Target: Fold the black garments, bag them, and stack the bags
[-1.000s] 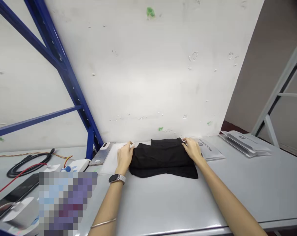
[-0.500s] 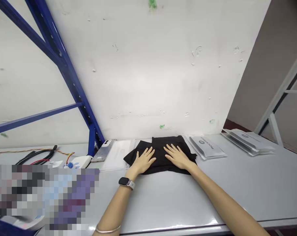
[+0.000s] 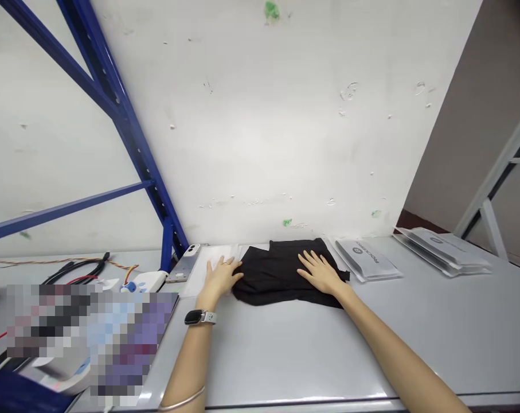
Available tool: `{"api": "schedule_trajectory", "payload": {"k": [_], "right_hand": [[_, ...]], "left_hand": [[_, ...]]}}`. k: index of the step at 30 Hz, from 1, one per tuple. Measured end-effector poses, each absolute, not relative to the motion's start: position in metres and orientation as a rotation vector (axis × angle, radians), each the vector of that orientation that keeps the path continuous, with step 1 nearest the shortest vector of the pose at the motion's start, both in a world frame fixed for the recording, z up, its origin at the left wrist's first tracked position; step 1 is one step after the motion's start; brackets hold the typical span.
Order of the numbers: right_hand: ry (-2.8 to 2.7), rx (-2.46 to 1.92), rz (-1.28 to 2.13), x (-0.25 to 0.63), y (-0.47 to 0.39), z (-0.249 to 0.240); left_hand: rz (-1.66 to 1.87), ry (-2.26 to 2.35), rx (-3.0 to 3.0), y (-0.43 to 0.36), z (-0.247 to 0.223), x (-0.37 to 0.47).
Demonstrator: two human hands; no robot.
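Observation:
A black cloth garment (image 3: 277,269), partly folded, lies on the grey table. My right hand (image 3: 322,274) rests flat on its right part with the fingers spread. My left hand (image 3: 220,280) is at the garment's left edge, fingers apart, over a stack of clear plastic bags (image 3: 195,278). Whether the left fingertips touch the cloth or the bags is hard to tell. Neither hand grips anything. Right of the garment lies a printed packing bag (image 3: 369,258) with something flat inside.
More packed bags (image 3: 442,249) are stacked at the far right of the table (image 3: 285,350). A phone (image 3: 184,264) lies left of the clear bags. Further left are a white power strip (image 3: 145,281), black cables (image 3: 81,269) and a blue metal frame (image 3: 133,143). Behind stands a white board (image 3: 260,132).
My left hand has slid left off the garment's middle to its edge, and the cloth's left corner looks flattened or tucked. My right hand stays on the cloth. The view has shifted slightly.

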State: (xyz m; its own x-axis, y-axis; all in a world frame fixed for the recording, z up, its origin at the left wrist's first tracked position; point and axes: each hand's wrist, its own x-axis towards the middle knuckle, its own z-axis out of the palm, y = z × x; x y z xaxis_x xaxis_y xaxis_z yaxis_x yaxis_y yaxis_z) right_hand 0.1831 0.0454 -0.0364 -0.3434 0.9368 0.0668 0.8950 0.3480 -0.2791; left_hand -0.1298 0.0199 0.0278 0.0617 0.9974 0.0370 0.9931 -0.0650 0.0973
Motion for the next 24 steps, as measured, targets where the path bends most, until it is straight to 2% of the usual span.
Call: {"api": "schedule_trajectory", "payload": {"k": [3, 8, 13, 18, 24], "right_hand": [[-2.39, -1.656, 0.277, 0.184, 0.046, -0.038], [-2.368, -1.626, 0.234, 0.18, 0.041, -0.028], [-2.373, -1.377, 0.195, 0.158, 0.026, -0.014], [-2.51, -1.282, 0.359, 0.139, 0.017, -0.02], [-2.529, -1.309, 0.394, 0.138, 0.019, -0.026]], "left_hand": [[0.25, 2.271, 2.189, 0.017, 0.038, -0.139], [0.139, 2.38, 1.907, 0.015, 0.041, -0.145], [0.156, 2.334, 1.839, 0.019, 0.035, -0.152], [0.372, 2.091, 1.808, 0.023, 0.033, -0.153], [0.728, 2.091, 1.81, 0.027, 0.052, -0.133]]}}
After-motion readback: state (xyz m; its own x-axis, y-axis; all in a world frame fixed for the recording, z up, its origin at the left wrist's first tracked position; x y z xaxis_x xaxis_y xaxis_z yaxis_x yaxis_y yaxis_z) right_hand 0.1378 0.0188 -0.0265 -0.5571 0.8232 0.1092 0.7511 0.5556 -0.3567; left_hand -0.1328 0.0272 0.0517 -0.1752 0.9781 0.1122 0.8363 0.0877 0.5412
